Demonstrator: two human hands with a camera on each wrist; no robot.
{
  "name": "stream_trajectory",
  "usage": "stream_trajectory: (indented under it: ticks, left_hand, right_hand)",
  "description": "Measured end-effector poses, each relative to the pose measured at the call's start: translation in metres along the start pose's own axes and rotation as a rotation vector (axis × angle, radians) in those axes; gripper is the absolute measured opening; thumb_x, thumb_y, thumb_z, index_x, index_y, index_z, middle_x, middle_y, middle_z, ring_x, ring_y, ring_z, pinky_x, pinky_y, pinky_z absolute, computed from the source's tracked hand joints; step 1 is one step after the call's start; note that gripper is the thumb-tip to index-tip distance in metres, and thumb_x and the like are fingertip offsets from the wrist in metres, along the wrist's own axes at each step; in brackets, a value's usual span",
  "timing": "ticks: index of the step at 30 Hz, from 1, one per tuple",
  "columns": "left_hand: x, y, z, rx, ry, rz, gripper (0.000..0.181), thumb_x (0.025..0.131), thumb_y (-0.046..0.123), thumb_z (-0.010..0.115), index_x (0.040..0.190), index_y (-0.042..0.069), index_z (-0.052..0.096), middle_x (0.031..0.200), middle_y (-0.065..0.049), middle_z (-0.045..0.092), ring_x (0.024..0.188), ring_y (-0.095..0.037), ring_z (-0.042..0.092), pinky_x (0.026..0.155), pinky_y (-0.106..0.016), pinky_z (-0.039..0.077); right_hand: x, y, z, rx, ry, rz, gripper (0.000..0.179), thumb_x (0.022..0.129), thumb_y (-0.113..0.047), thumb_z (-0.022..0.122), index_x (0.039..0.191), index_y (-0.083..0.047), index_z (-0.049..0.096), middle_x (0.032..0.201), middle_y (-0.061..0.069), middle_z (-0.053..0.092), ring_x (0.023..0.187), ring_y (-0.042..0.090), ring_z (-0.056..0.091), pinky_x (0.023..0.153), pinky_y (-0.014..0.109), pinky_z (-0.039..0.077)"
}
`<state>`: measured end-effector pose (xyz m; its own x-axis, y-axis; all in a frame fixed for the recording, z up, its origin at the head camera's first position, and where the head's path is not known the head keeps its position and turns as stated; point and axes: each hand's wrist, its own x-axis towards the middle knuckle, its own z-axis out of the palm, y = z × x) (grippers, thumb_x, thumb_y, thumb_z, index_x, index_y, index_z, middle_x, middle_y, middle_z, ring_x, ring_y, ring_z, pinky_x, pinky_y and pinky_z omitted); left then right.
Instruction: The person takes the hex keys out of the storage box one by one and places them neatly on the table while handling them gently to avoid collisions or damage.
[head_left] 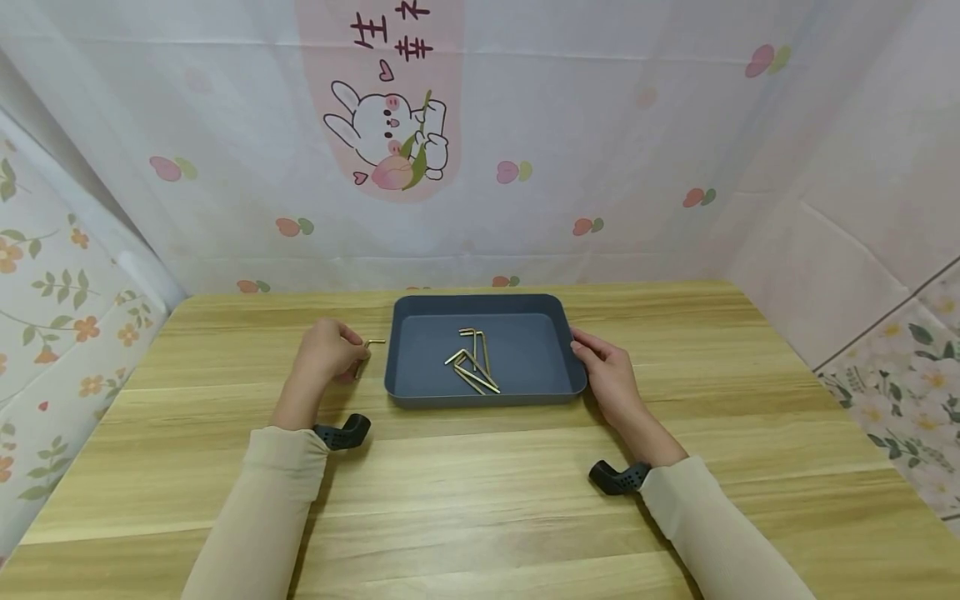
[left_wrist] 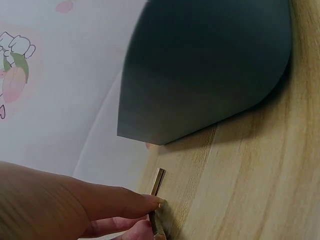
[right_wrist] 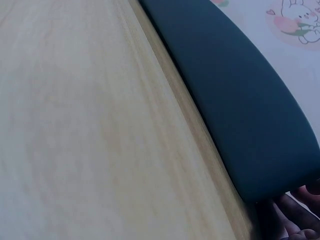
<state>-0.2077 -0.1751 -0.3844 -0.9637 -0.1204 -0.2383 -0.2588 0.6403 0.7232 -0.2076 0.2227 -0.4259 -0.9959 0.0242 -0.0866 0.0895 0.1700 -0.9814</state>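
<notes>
A brass-coloured L-shaped hex key [head_left: 377, 342] is pinched between the thumb and fingers of my left hand [head_left: 324, 354], just left of the tray. In the left wrist view the hex key [left_wrist: 158, 181] pokes out past the fingertips, close above the wood. My right hand [head_left: 611, 371] grips the right side of the shallow dark grey tray [head_left: 420, 398], thumb at the rim. Several similar hex keys [head_left: 474, 367] lie loosely crossed inside the tray. The right wrist view has the tray's outer wall [right_wrist: 240, 100], with the right fingers [right_wrist: 295, 210] partly visible at its corner.
The wood-grain table [head_left: 480, 500] carries the tray near its back edge. Behind it hangs a white curtain [head_left: 600, 125] with a rabbit print; patterned cloth stands at both sides. Each wrist wears a black camera mount [head_left: 345, 433].
</notes>
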Motion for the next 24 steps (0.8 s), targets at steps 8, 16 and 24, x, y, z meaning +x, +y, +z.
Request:
stream_trajectory:
  ticks: [8, 16, 24]
  left_hand:
    - [-0.0023, 0.0041, -0.0016, -0.018, -0.029, -0.023, 0.019, 0.092, 0.008, 0.068, 0.103, -0.006, 0.063, 0.081, -0.012, 0.067, 0.06, -0.011, 0.064, 0.057, -0.027, 0.059]
    - [-0.0034, 0.005, -0.0021, -0.012, -0.035, -0.021, 0.02, 0.093, 0.008, 0.064, 0.106, -0.006, 0.062, 0.086, -0.014, 0.066, 0.062, -0.012, 0.062, 0.057, -0.026, 0.058]
    - [-0.0048, 0.0061, -0.0039, 0.024, -0.017, -0.007, 0.024, 0.093, 0.01, 0.061, 0.111, -0.006, 0.064, 0.073, -0.007, 0.065, 0.057, -0.011, 0.059, 0.057, -0.026, 0.055]
  right_hand:
    - [0.0, -0.0002, 0.0005, 0.008, -0.002, 0.0, 0.043, 0.107, -0.019, 0.05, 0.149, -0.007, 0.05, 0.156, 0.01, 0.048, 0.146, 0.019, 0.044, 0.107, 0.018, 0.046]
    - [0.0, 0.0, 0.0002, 0.001, 0.002, 0.0, 0.044, 0.107, -0.02, 0.051, 0.149, -0.007, 0.05, 0.156, 0.01, 0.048, 0.146, 0.019, 0.044, 0.111, 0.022, 0.045]
    - [0.0, -0.0001, -0.0008, -0.005, 0.001, -0.005, 0.044, 0.107, -0.021, 0.051, 0.149, -0.008, 0.05, 0.156, 0.01, 0.048, 0.146, 0.019, 0.044, 0.112, 0.024, 0.045]
